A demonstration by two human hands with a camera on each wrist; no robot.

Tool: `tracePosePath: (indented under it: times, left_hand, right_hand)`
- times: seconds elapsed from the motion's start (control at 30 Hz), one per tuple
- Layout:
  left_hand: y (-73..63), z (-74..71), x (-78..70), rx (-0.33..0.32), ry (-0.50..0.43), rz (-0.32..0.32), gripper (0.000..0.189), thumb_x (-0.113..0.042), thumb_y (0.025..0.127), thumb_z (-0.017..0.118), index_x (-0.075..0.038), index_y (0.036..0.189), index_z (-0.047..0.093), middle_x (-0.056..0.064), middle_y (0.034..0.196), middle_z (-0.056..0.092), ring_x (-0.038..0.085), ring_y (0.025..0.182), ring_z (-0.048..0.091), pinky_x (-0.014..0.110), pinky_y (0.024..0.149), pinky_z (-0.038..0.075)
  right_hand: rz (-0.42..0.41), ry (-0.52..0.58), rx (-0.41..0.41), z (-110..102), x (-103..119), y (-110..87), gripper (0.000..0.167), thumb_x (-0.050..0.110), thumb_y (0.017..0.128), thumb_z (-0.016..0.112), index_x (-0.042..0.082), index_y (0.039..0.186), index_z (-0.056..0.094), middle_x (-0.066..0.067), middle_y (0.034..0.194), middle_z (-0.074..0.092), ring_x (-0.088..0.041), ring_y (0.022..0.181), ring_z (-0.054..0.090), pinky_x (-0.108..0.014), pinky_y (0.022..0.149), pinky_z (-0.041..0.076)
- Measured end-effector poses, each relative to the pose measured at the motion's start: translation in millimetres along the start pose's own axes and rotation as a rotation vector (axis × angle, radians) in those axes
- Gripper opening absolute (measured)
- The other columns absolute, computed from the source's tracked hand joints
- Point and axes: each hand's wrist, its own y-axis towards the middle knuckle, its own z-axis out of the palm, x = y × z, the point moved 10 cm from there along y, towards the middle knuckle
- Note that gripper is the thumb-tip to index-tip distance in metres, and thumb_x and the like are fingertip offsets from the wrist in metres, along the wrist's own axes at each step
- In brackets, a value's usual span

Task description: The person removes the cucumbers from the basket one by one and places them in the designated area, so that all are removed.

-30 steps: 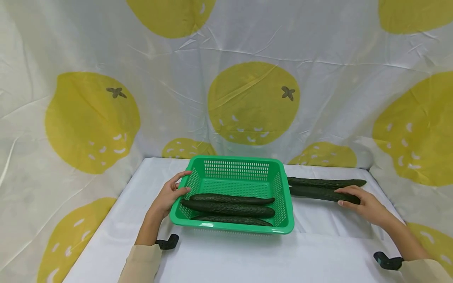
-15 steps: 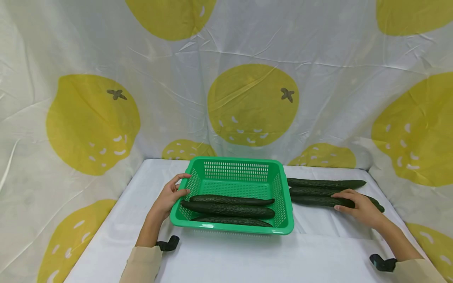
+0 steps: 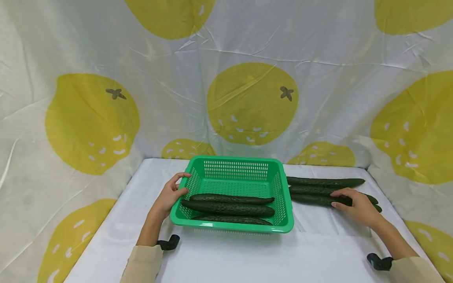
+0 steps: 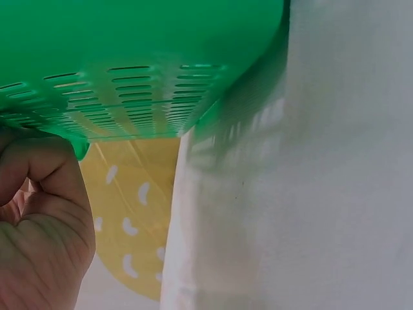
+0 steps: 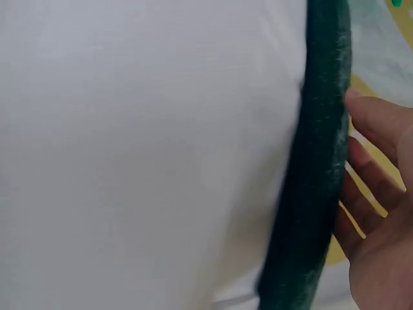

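Note:
In the head view a green slotted plastic basket is at the centre, with several dark green cucumbers lying lengthwise in its near half. My left hand grips the basket's left rim; the left wrist view shows this hand curled at the basket's wall. On the right, my right hand reaches over the front cucumber of a small group, thumb on its near side and fingers on its far side. In the right wrist view the thumb and fingers lie along the same cucumber.
Behind the front cucumber lie a middle one and a rear one, their left ends hidden by the basket. A white cloth covers the table. A lemon-print curtain hangs behind and at both sides.
My right hand has moved slightly left and towards me, and the front cucumber now shows apart from the middle one. The left hand and basket stay put.

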Motion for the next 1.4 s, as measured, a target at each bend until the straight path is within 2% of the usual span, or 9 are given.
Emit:
tracePosePath:
  times: [0.17,0.4,0.47,0.6,0.7,0.8,0.93,1.17,1.4]
  left_hand:
    - [-0.3,0.4,-0.6,-0.007,0.005,0.001,0.055,0.001,0.099,0.055,-0.011,0.151,0.042,0.035,0.112,0.064,0.018,0.077,0.069,0.034,0.067,0.062]
    - [-0.3,-1.4,-0.6,-0.029,0.002,0.001,0.058,0.001,0.099,0.056,-0.018,0.153,0.045,0.022,0.097,0.070,0.016,0.073,0.068,0.031,0.065,0.061]
    - [-0.4,-1.5,-0.8,-0.030,0.001,0.005,0.059,0.001,0.099,0.056,-0.017,0.154,0.044,0.015,0.087,0.069,0.014,0.069,0.065,0.029,0.062,0.059]
    - [-1.0,-0.9,-0.8,-0.033,0.001,0.011,0.060,0.001,0.099,0.056,-0.018,0.155,0.044,0.005,0.072,0.061,0.012,0.063,0.060,0.026,0.059,0.056]
    - [-1.4,-0.7,-0.1,-0.039,-0.001,0.006,0.060,0.001,0.099,0.057,-0.019,0.155,0.045,0.005,0.075,0.063,0.013,0.065,0.062,0.026,0.061,0.057]
    - [-1.5,-0.4,-0.2,-0.040,0.001,0.003,0.061,0.001,0.099,0.057,-0.019,0.155,0.045,0.007,0.078,0.065,0.013,0.067,0.063,0.027,0.062,0.059]
    - [-0.9,-0.7,-3.3,-0.040,0.009,0.016,0.060,0.001,0.099,0.057,-0.018,0.154,0.046,0.006,0.072,0.059,0.012,0.061,0.058,0.025,0.058,0.055]
    - [0.3,-1.2,-3.6,-0.036,0.010,0.012,0.061,0.002,0.098,0.055,-0.017,0.155,0.045,0.008,0.074,0.063,0.013,0.063,0.061,0.027,0.059,0.057]
    - [-0.7,-1.3,-1.2,-0.043,0.011,0.001,0.060,0.001,0.099,0.056,-0.019,0.154,0.046,0.006,0.073,0.061,0.013,0.064,0.061,0.026,0.060,0.056]
  right_hand:
    - [0.010,0.023,-0.035,-15,12,4.7,0.031,0.032,0.097,0.073,0.014,0.123,0.072,-0.011,0.123,0.070,-0.037,0.111,0.063,-0.041,0.086,0.055]
    - [-0.021,0.101,-0.062,-28,46,25.3,0.031,0.033,0.100,0.069,0.017,0.127,0.070,-0.006,0.126,0.070,-0.031,0.115,0.060,-0.040,0.095,0.050]
    - [-0.022,0.116,-0.065,-30,56,33.9,0.033,0.034,0.100,0.069,0.017,0.128,0.069,-0.007,0.126,0.070,-0.031,0.114,0.061,-0.033,0.094,0.049]
    - [-0.021,0.156,-0.063,-31,76,51.2,0.040,0.037,0.099,0.069,0.015,0.133,0.065,-0.010,0.126,0.069,-0.032,0.119,0.060,-0.029,0.096,0.046]
    - [-0.035,0.205,-0.058,-29,91,63.1,0.043,0.036,0.099,0.070,0.012,0.134,0.064,-0.011,0.128,0.068,-0.032,0.121,0.059,-0.031,0.099,0.047]
    - [-0.064,0.246,-0.042,-26,107,73.0,0.043,0.035,0.099,0.070,0.012,0.135,0.064,-0.011,0.131,0.067,-0.030,0.122,0.059,-0.024,0.100,0.045]
    - [-0.092,0.288,-0.027,-25,128,83.7,0.041,0.035,0.100,0.069,0.015,0.135,0.063,-0.008,0.134,0.066,-0.029,0.125,0.059,-0.016,0.097,0.044]
    - [-0.161,0.350,-0.013,-29,164,98.4,0.038,0.029,0.100,0.069,0.015,0.135,0.064,-0.006,0.134,0.067,-0.027,0.124,0.059,-0.027,0.103,0.047]
    - [-0.229,0.384,0.041,-21,196,111.0,0.037,0.023,0.101,0.068,0.013,0.136,0.063,-0.010,0.137,0.065,-0.031,0.123,0.059,-0.028,0.103,0.048]
